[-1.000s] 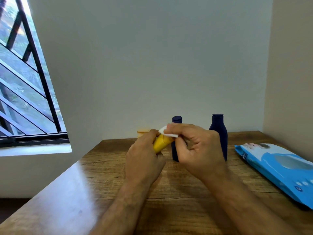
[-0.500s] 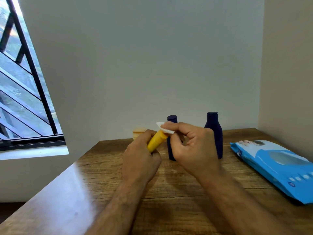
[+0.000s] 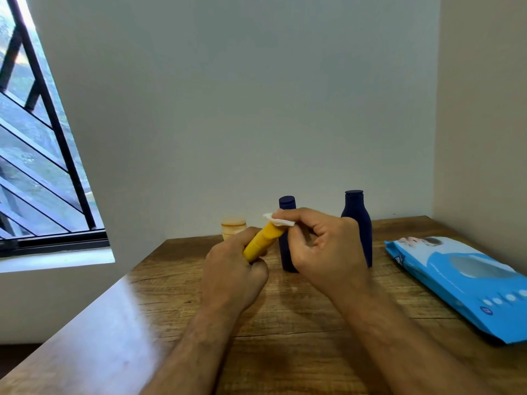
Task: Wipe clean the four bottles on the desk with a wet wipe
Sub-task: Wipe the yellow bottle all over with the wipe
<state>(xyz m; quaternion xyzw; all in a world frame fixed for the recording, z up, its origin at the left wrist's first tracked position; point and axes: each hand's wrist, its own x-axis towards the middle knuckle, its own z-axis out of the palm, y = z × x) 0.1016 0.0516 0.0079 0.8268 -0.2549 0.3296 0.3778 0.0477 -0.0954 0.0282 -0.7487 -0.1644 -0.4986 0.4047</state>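
Observation:
My left hand (image 3: 232,270) grips a small yellow bottle (image 3: 263,240), tilted with its top end up and to the right. My right hand (image 3: 322,246) pinches a folded white wet wipe (image 3: 278,220) against that top end. Behind my hands stand a slim dark blue bottle (image 3: 286,205), partly hidden by my fingers, and a wider dark blue bottle (image 3: 358,220) to its right. A small pale orange bottle (image 3: 233,225) stands at the back left, its lower part hidden by my left hand.
A blue pack of wet wipes (image 3: 462,283) lies flat on the right side of the wooden desk (image 3: 285,323). The desk sits in a corner, with walls behind and to the right. A barred window (image 3: 37,155) is on the left.
More of the yellow bottle shows beyond my left fist, and the wipe now sits at its top end. The view has shifted a little.

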